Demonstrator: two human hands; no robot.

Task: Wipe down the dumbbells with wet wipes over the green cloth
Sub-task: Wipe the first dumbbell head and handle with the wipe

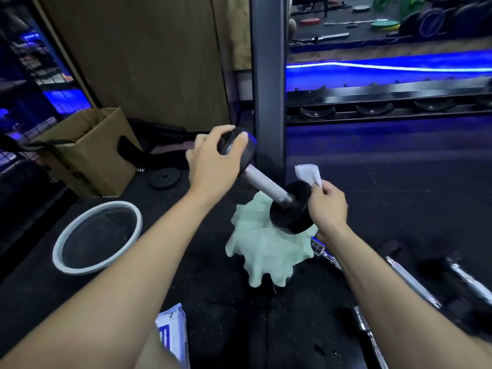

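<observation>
Currently the left hand (213,161) is gripping the upper head of the dumbbell (263,183), tilting it so its lower head is resting on the green cloth (255,251). The right hand (328,207) is pinching a wet wipe (307,174) beside that lower head. Judging by the other dumbbells (412,283) lying along the floor's right edge, more wiping is waiting.
</observation>
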